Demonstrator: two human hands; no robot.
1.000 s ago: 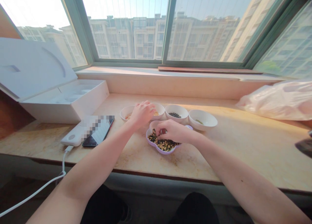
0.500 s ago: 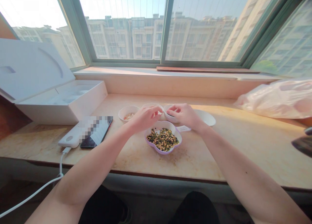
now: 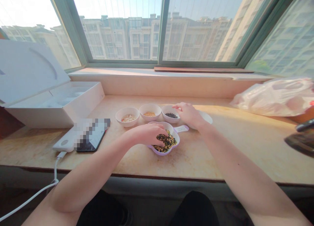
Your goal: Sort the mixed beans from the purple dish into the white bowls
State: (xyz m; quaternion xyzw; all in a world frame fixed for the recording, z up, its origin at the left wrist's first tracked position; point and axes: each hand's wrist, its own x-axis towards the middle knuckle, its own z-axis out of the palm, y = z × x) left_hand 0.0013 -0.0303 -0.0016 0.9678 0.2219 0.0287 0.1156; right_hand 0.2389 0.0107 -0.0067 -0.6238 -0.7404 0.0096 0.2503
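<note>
A purple-rimmed white bowl with a short handle (image 3: 182, 128) holds mixed beans (image 3: 169, 141), dark, green and yellowish. My left hand (image 3: 150, 134) reaches into it from the left, thumb and fingers apart, fingertips touching the beans. Behind it stand three small white bowls. The left bowl (image 3: 119, 117) has pale flat pieces in it, the middle bowl (image 3: 159, 112) yellow grains, and the right bowl (image 3: 165, 108) black beans. Over the right rim of that last bowl hovers my right hand (image 3: 188, 114), fingers stretched out and nothing visible in them. Its fingertips partly overlap one another.
Behind my right hand lies a white plate (image 3: 207, 117), partly covered. To the left are a phone (image 3: 94, 141), a white power bank (image 3: 64, 141) with a cable, and an open white box (image 3: 83, 100). A plastic bag (image 3: 272, 96) and a dark object (image 3: 300, 141) are at the right.
My left hand has come down and nearer, from above the small bowls into the mixed beans. My right hand has lifted from the black-bean bowl to its right rim. The view has shifted slightly.
</note>
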